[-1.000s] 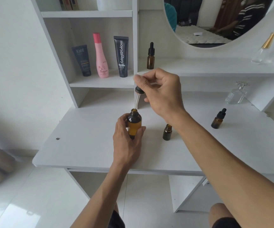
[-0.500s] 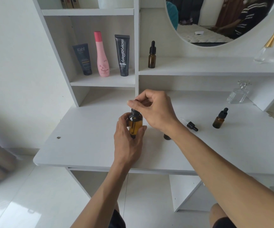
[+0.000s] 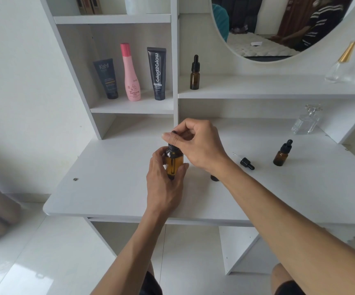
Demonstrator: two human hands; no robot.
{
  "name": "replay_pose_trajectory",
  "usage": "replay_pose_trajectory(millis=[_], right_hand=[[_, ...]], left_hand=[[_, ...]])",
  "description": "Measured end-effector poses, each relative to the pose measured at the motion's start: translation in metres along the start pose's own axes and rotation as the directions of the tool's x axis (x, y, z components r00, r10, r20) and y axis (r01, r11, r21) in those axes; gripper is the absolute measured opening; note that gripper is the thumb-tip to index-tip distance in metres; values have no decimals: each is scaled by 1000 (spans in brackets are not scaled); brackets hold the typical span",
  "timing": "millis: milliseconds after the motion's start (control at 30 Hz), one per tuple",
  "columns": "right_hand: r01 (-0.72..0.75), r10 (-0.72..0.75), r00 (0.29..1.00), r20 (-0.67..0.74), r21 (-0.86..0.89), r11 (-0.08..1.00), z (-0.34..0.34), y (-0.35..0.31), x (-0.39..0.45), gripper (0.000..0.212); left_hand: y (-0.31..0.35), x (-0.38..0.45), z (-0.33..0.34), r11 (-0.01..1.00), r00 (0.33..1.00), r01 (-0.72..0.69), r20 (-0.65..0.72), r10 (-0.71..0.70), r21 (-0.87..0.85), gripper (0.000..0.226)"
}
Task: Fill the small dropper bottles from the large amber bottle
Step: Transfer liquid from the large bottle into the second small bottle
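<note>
Change: a second ago the right hand [image 3: 202,145] held the dropper cap [image 3: 174,143] lifted clear above the large amber bottle [image 3: 174,162], its glass tube hanging over the neck; the cap has since come down and now sits on the neck, the tube visible inside the glass
Meaning: judged from this, the dropper is back in the source bottle, either to draw another load or to close it; which one cannot be told
Right hand: fingers curled, thumb and forefinger pinching the black bulb of the dropper cap
Left hand: the left hand [image 3: 166,179] wraps its fingers and thumb round the large amber bottle, holding it upright just above the desk [image 3: 108,188]
Small dropper bottles: three counted; one capped on the shelf [image 3: 194,74], one capped at the right of the desk [image 3: 282,154], one mostly hidden behind the right wrist [image 3: 214,178], apparently uncapped
Loose dropper: one [image 3: 245,161], lying on the desk between the wrist and the capped small bottle
Large bottles: one
</note>
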State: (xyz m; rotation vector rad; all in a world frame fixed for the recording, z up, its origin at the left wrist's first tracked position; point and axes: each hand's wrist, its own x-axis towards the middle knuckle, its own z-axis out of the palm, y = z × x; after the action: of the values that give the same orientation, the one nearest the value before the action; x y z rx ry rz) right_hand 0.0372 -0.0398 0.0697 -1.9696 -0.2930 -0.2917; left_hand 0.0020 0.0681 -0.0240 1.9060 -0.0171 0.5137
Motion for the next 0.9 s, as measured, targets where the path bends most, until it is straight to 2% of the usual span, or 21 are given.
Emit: replay_pose_trajectory(millis=[400,667,800,900], right_hand=[[-4,3,1000,-19,-4,1000,-12,0,-3,35],[-20,22,997,-77,30,999,-34,7,-7,31],[-47,46,990,-132,-5,999,-56,20,-9,25],[-94,83,977,-194,-47,994,-74,33,-11,17]], left_hand=[[1,0,0,1000,1000,1,-21,-1,2,49],[5,-2,1,999,999,-8,-40,9,37,58],[11,-6,1,998,993,-36,-112,42,55,74],[19,-12,1,982,960,-145,-225,169,121,68]])
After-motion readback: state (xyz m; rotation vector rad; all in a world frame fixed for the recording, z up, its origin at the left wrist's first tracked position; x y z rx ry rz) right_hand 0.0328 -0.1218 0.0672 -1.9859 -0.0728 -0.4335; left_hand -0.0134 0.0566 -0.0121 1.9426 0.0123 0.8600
